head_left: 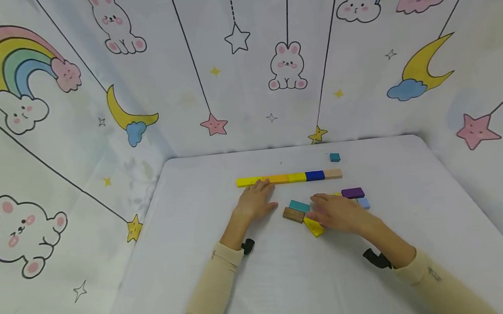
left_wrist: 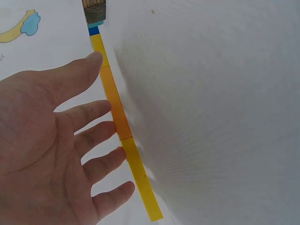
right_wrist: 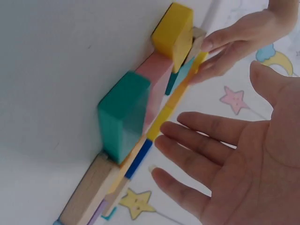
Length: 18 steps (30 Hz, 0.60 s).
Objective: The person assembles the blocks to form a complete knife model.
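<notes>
1. Left hand [head_left: 254,202]: open, fingers spread and loosely straight, holding nothing. Fingertips at the left part of the row of blocks [head_left: 278,179]; can't confirm actual contact.
2. Row runs left to right on the far part of the surface [head_left: 186,217]: yellow, orange, yellow, blue, pale wood, end to end.
3. Right hand [head_left: 340,214]: open, fingers extended, no grip. Sits over the loose blocks, near side of the row's right half.
4. Left of that hand: teal block [head_left: 299,205], brown block [head_left: 294,215] just near-left of it, yellow block [head_left: 314,226] on the near side.
5. Far right of that hand: purple block [head_left: 353,193], light blue block [head_left: 363,203] just nearer.
6. Right wrist view adds a green block [right_wrist: 124,112] and a pink block [right_wrist: 157,84] side by side.
7. Small teal cube [head_left: 335,157]: alone, beyond the row's right end.
</notes>
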### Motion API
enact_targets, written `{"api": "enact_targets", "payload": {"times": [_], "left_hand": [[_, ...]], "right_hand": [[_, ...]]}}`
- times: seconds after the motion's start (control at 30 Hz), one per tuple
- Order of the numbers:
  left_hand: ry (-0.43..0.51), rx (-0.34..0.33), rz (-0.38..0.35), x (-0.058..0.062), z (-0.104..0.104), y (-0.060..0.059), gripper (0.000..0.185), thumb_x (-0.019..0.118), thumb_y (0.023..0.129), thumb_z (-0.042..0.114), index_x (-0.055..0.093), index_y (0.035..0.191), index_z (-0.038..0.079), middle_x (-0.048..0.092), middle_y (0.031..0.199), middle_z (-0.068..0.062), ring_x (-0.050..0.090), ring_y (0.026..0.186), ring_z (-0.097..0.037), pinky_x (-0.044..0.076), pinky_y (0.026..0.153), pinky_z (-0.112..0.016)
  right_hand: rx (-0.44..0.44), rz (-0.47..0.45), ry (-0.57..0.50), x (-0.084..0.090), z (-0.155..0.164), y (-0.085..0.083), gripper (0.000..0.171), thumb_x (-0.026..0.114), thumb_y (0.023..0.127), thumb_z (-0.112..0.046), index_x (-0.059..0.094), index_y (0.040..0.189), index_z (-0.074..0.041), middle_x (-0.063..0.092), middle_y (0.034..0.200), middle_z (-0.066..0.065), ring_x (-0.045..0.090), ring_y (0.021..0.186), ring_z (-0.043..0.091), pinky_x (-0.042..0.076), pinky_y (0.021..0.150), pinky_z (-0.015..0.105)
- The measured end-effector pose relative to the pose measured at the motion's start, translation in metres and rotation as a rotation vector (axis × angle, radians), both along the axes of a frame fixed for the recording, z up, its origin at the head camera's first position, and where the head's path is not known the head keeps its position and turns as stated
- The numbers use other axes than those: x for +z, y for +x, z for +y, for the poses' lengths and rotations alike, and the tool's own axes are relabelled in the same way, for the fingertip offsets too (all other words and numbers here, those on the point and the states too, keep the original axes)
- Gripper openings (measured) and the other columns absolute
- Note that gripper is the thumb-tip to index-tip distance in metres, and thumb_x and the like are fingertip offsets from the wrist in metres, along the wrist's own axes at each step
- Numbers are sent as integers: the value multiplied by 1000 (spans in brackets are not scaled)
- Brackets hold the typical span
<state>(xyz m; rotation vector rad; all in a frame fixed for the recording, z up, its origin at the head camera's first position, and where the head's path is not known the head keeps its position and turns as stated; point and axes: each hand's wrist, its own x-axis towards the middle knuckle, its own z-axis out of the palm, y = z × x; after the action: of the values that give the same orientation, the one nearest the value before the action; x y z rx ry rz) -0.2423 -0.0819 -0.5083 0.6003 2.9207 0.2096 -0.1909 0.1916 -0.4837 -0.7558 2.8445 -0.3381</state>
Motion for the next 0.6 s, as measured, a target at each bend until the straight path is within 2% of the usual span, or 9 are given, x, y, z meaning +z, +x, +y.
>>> {"api": "enact_targets", "payload": {"times": [0.27,0.43,0.6], "left_hand": [[-11,11,2,0,1,-1,69,59,94,51,38,151,20,27,160,-2,24,147,-26,25,118,-48],[-13,12,2,0,2,-1,68,59,94,51,38,151,20,28,160,-2,24,147,-26,25,118,-49],[-12,15,1,1,1,0,69,59,94,50,38,151,19,28,160,-3,23,148,-25,25,118,-49]], "right_hand": [[52,-6,-5,3,-17,15,75,43,94,-66,53,141,-8,55,140,11,55,126,33,46,101,54],[76,5,-19,4,-24,21,77,43,93,-68,55,139,-7,57,138,13,56,124,33,33,111,55],[85,8,-16,4,-31,23,75,45,93,-67,56,138,-8,57,138,11,55,126,32,27,115,55]]}}
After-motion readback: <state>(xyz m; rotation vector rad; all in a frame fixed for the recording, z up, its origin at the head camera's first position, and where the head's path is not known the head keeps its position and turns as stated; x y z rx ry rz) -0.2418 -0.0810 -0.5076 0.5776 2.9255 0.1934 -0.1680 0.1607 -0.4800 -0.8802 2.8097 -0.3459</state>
